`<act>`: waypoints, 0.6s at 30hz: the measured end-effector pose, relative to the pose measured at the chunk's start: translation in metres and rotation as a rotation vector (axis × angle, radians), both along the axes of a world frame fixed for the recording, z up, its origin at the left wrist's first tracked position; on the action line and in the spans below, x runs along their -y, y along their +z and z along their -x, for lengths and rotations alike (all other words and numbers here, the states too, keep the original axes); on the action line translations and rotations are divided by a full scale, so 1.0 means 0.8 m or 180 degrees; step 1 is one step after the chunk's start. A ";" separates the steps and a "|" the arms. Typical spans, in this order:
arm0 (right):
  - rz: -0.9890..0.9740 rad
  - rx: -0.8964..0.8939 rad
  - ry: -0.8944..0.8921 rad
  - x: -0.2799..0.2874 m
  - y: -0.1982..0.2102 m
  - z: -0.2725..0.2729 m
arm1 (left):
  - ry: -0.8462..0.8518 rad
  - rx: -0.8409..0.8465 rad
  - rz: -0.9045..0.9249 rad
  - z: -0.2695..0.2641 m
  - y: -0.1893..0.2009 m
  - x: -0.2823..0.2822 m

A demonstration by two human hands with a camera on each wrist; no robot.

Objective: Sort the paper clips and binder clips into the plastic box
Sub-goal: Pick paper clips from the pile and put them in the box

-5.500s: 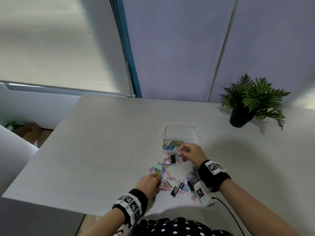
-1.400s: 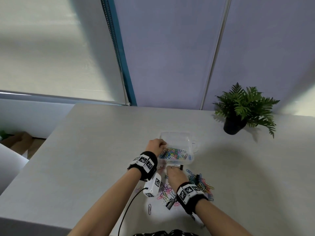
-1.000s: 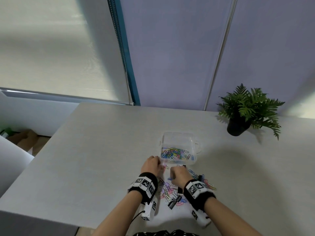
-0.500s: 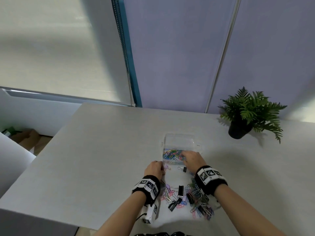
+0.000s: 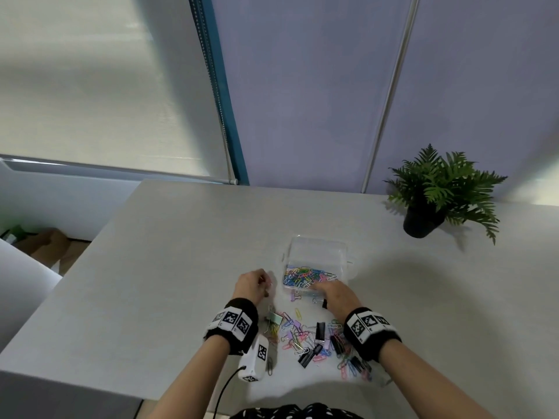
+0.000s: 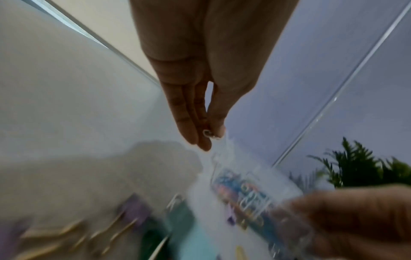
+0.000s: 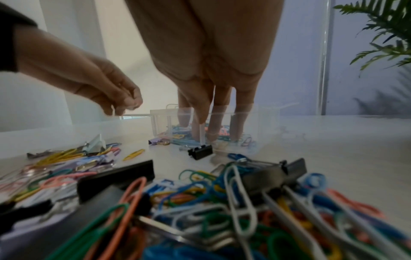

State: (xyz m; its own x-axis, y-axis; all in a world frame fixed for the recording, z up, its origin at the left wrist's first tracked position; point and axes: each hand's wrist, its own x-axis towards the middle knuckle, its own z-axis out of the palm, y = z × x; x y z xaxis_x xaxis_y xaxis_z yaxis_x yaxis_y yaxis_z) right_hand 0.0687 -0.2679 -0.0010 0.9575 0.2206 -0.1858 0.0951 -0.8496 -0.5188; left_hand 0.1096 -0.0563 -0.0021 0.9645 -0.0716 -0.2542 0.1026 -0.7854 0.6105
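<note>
The clear plastic box (image 5: 318, 248) stands mid-table, its near compartment holding several coloured paper clips (image 5: 307, 276). My right hand (image 5: 318, 287) reaches over the near wall. In the right wrist view its fingers (image 7: 215, 121) point straight down onto the clips inside the box (image 7: 262, 121). My left hand (image 5: 266, 285) hovers just left of the box and pinches a small silvery paper clip (image 6: 208, 134) between thumb and fingertips. Loose paper clips and binder clips (image 5: 305, 335) lie scattered between my wrists. A black binder clip (image 7: 200, 152) sits right before the box.
A potted fern (image 5: 438, 192) stands at the table's back right. A purple wall panel and a window blind rise behind the table (image 5: 181, 252). A mint binder clip (image 5: 275, 319) lies by my left wrist. The table's left edge drops to the floor.
My left hand has lifted off the pile and shifted left of the box with a small clip pinched. My right hand stays at the box's near compartment.
</note>
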 end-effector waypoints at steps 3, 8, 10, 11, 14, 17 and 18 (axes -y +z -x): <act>0.0028 0.0036 0.0093 -0.003 -0.001 0.001 | 0.0044 0.0354 0.0257 -0.011 0.024 0.008; 0.0320 0.0235 0.0242 -0.007 0.000 0.007 | -0.0340 0.0397 0.0367 -0.030 0.043 0.054; 0.0346 0.0372 0.0340 -0.008 -0.001 0.010 | -0.0564 0.0307 0.0245 -0.038 0.043 0.067; 0.0370 0.0470 0.0394 -0.008 -0.002 0.011 | -0.0724 0.0248 0.0140 -0.039 0.043 0.070; 0.0420 0.0934 0.0584 -0.010 -0.010 0.011 | -0.1007 0.0294 -0.0048 -0.038 0.045 0.063; 0.0371 0.1058 0.0908 -0.022 -0.010 0.025 | -0.1064 0.0563 0.0088 -0.021 0.043 0.030; 0.0337 0.1020 0.1029 -0.029 -0.011 0.030 | -0.1160 0.0563 0.0085 -0.012 0.038 0.017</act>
